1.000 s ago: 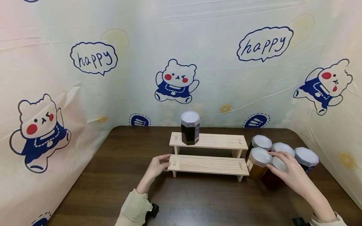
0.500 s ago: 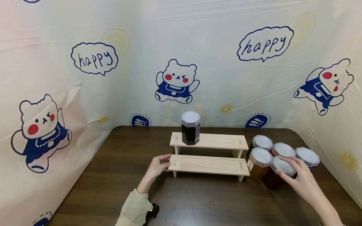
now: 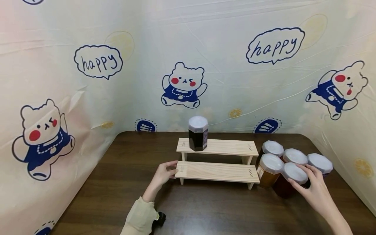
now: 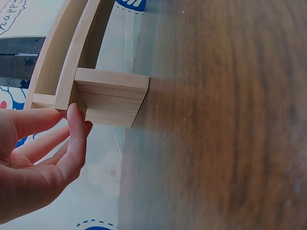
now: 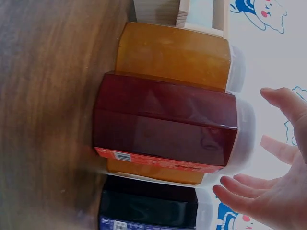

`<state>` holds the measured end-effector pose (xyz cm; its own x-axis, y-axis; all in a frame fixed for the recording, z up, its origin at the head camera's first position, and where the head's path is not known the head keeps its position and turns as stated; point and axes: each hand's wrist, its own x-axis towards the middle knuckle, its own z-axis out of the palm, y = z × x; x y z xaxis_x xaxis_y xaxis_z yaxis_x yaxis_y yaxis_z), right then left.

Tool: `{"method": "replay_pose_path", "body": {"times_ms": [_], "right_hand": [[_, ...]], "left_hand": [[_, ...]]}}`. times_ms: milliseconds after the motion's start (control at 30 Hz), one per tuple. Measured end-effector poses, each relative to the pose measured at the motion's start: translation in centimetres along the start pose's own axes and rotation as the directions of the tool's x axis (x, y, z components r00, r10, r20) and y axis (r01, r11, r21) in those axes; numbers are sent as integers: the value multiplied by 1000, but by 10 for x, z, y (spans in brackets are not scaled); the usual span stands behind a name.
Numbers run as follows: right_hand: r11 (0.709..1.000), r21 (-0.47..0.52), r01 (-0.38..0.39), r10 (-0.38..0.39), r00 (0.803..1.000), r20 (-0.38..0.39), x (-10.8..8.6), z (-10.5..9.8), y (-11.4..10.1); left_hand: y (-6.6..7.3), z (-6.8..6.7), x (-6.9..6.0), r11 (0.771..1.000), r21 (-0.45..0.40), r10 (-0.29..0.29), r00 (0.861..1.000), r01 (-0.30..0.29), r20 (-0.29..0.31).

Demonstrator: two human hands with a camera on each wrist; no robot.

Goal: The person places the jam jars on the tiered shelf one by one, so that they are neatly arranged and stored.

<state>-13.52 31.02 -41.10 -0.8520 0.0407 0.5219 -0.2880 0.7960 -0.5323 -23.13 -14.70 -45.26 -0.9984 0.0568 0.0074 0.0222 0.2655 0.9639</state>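
A two-step wooden shelf (image 3: 217, 171) stands on the table. My left hand (image 3: 161, 174) pinches the left end of its lower board; in the left wrist view, the thumb and fingers of the left hand (image 4: 45, 158) meet at the board's corner. On the upper step stands a dark jar (image 3: 198, 138) with a pale lid. My right hand (image 3: 315, 191) is over the front jar at the right, its fingers spread around the lid (image 3: 294, 173). The right wrist view shows this dark red jar (image 5: 165, 122) upright, with fingers apart from its lid.
Several more lidded jars cluster right of the shelf, including an amber jar (image 3: 267, 176) close to its right end and a dark jar (image 5: 148, 203) behind the red one. A patterned cloth (image 3: 223, 65) hangs around the brown table (image 3: 211, 209).
My right hand has moved right and slightly down, from above the amber jar to the dark red jar's lid. My left hand keeps its place on the shelf.
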Motion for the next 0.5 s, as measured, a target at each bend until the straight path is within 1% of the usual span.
{"method": "replay_pose_path", "body": {"times_ms": [133, 267, 333, 500], "right_hand": [[998, -7, -58, 58, 998, 11, -2, 3, 2], [997, 0, -83, 83, 996, -13, -4, 7, 2], [996, 8, -92, 92, 995, -30, -5, 9, 2], [992, 28, -122, 123, 991, -45, -5, 12, 1]], "left_hand": [[0, 0, -1, 1000, 0, -3, 1000, 3, 3], [2, -1, -2, 1000, -9, -11, 1000, 11, 8], [7, -1, -4, 1000, -10, -8, 1000, 8, 13], [26, -2, -15, 1000, -5, -1, 1000, 1, 15]]}}
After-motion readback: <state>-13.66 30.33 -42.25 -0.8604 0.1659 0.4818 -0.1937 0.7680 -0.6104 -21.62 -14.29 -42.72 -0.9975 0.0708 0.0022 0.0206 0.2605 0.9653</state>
